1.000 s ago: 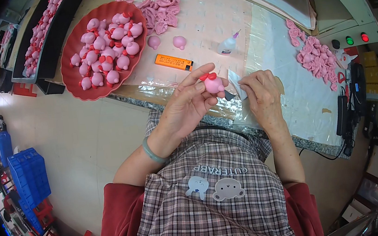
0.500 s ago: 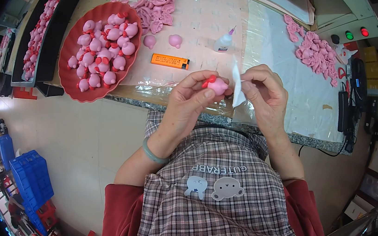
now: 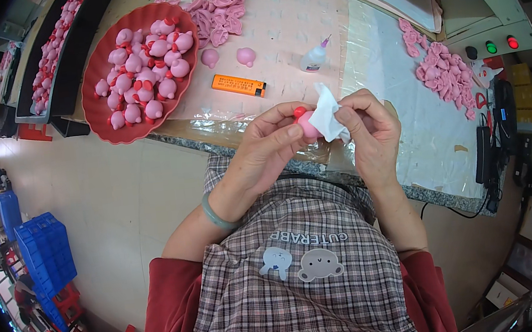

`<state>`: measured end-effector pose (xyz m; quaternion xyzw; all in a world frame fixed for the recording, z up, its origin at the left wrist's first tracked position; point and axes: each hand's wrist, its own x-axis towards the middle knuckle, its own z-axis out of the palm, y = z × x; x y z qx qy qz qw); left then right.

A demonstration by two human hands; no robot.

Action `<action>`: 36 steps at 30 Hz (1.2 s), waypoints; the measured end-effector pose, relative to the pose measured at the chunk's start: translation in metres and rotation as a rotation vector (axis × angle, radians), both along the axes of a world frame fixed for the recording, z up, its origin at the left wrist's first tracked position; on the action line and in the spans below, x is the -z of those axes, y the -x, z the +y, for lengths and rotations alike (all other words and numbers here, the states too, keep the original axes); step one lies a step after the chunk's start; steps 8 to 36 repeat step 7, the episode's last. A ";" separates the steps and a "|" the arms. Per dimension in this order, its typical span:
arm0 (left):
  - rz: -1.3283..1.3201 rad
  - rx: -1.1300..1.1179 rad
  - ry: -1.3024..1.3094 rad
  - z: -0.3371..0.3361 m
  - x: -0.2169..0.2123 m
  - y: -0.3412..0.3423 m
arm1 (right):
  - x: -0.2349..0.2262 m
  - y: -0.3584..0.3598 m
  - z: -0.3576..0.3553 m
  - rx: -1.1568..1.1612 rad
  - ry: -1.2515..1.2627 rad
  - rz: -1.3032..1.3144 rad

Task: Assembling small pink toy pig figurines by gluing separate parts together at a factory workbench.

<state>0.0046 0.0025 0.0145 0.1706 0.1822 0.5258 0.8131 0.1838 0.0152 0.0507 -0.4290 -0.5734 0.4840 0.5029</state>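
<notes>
Between the fingers and thumb of my left hand (image 3: pixel 263 143) is a small round pink figure (image 3: pixel 307 125) with red parts on it. My right hand (image 3: pixel 370 131) pinches a white tissue (image 3: pixel 326 116), which lies against the figure's right side and covers part of it. Both hands are above the table's near edge. Beyond them a small white squeeze bottle with a purple needle tip (image 3: pixel 315 57) stands upright. An orange lighter (image 3: pixel 238 85) lies to its left, and two plain pink pieces, one of them a round piece (image 3: pixel 245 56), rest behind the lighter.
A red scalloped bowl (image 3: pixel 95 113) of pink-and-red figures stands at left, beside a black tray (image 3: pixel 63 54) holding more. Flat pink pieces (image 3: pixel 222 13) lie at the back, and another pink pile (image 3: pixel 444 73) at right. A metal housing with coloured buttons (image 3: pixel 490 29) borders the far right.
The tissue has come left from beside the pink figure onto it, now spread and hiding its right part. My left hand has barely moved.
</notes>
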 end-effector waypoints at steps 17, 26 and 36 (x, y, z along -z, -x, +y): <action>0.061 0.070 0.069 0.002 -0.002 0.000 | 0.004 -0.002 -0.003 0.114 0.036 0.050; 0.061 0.070 0.069 0.002 -0.002 0.000 | 0.004 -0.002 -0.003 0.114 0.036 0.050; 0.061 0.070 0.069 0.002 -0.002 0.000 | 0.004 -0.002 -0.003 0.114 0.036 0.050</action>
